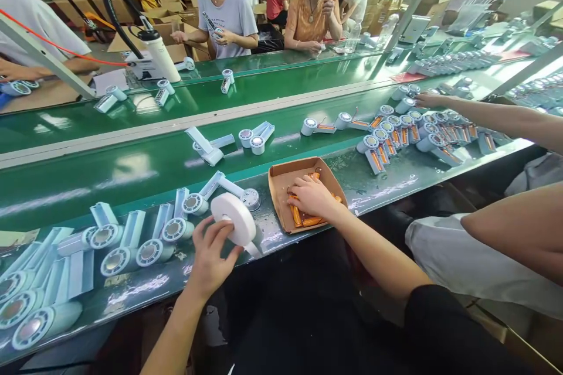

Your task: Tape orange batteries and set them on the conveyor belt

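Observation:
My left hand (pixel 215 255) grips a roll of white tape (pixel 234 218), held tilted above the near edge of the bench, with a short loose end hanging down. My right hand (pixel 310 194) reaches into a shallow cardboard box (pixel 278 199). Its fingers curl over orange wrapped batteries (pixel 311 221) with thin wires; the fingertips are partly hidden among them. Just behind the tape lies a light-blue fan housing (pixel 250 199) with a round head and an open handle. More such housings (pixel 152 252) lie in a row left of my left hand.
Housings fitted with orange batteries (pixel 389 135) are grouped to the right, where a co-worker's hand (pixel 424 99) reaches in. Several housings (pixel 257 139) sit on the green conveyor (pixel 145 170). Co-workers (pixel 226 17) are across the line. A white machine with a black hose (pixel 160 55) stands at far left.

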